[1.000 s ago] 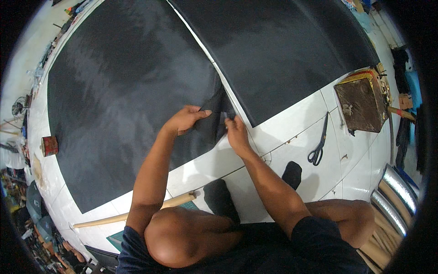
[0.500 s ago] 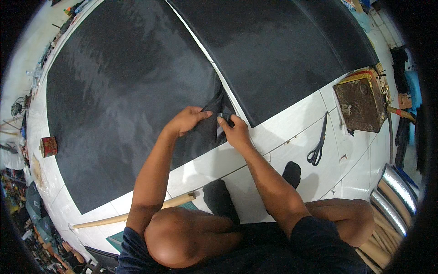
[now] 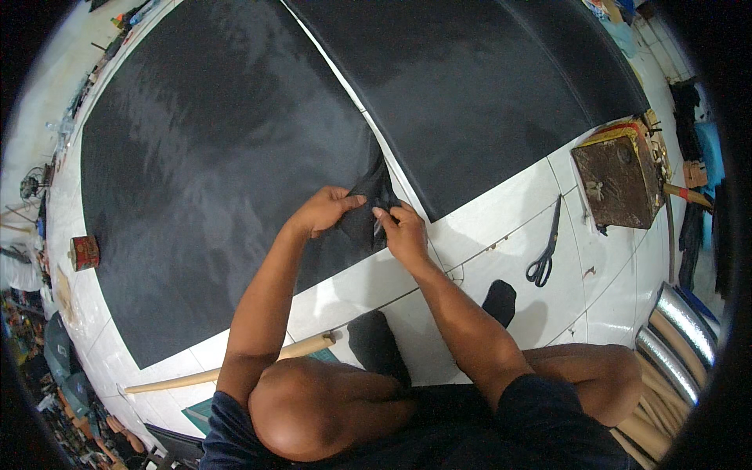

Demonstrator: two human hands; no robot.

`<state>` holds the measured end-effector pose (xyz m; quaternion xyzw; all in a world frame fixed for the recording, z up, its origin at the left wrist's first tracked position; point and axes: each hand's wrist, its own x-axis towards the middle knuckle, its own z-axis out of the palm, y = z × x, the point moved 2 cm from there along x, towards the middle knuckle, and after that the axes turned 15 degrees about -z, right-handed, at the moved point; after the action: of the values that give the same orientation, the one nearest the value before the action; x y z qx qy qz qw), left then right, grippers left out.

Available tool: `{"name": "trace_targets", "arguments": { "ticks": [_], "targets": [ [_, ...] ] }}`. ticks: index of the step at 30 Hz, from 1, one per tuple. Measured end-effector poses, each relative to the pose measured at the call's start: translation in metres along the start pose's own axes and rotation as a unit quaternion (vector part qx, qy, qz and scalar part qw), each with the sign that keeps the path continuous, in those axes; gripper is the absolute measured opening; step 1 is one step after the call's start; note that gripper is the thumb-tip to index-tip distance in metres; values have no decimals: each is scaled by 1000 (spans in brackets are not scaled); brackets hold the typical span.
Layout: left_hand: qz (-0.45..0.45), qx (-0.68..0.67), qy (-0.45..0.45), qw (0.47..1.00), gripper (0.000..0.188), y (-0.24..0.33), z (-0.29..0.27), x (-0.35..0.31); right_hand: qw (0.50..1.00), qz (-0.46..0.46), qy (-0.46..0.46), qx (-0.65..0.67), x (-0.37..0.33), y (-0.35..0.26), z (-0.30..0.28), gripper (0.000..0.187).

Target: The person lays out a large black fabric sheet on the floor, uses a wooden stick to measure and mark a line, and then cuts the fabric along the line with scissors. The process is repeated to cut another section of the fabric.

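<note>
A large black sheet [image 3: 196, 180] lies flat on the white tiled floor. Its near right corner is lifted and creased between my two hands. My left hand [image 3: 325, 210] is closed on the sheet, thumb on top and fingers beneath. A short way to the right, my right hand [image 3: 401, 225] pinches the folded edge of the same corner. A second black sheet [image 3: 486, 110] lies alongside, parted from the first by a narrow white gap. The undersides of the fingers are hidden by the material.
Black scissors [image 3: 544, 247] lie on the floor to the right, near a worn brown box [image 3: 619, 180]. A cardboard tube [image 3: 227, 370] rests by my left knee. At the far left stands a small red can [image 3: 84, 252]. Silver and brown rolls [image 3: 674, 337] lie at the lower right.
The corner is more bunched up now and rises between my hands. My right hand has dropped slightly toward me; the left has hardly moved.
</note>
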<state>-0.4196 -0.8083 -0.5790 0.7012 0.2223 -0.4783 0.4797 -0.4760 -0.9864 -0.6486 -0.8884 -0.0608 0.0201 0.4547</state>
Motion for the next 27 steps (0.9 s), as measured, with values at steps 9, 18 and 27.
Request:
{"name": "trace_targets", "arguments": {
  "ticks": [9, 18, 27],
  "targets": [
    [38, 13, -8, 999, 27, -14, -6, 20, 995, -3, 74, 61, 3, -20, -2, 48],
    [41, -16, -11, 999, 26, -11, 0, 16, 999, 19, 4, 39, 3, -3, -6, 39],
    [73, -7, 8, 997, 29, -21, -1, 32, 999, 30, -34, -3, 3, -38, -9, 48]
  ]
}}
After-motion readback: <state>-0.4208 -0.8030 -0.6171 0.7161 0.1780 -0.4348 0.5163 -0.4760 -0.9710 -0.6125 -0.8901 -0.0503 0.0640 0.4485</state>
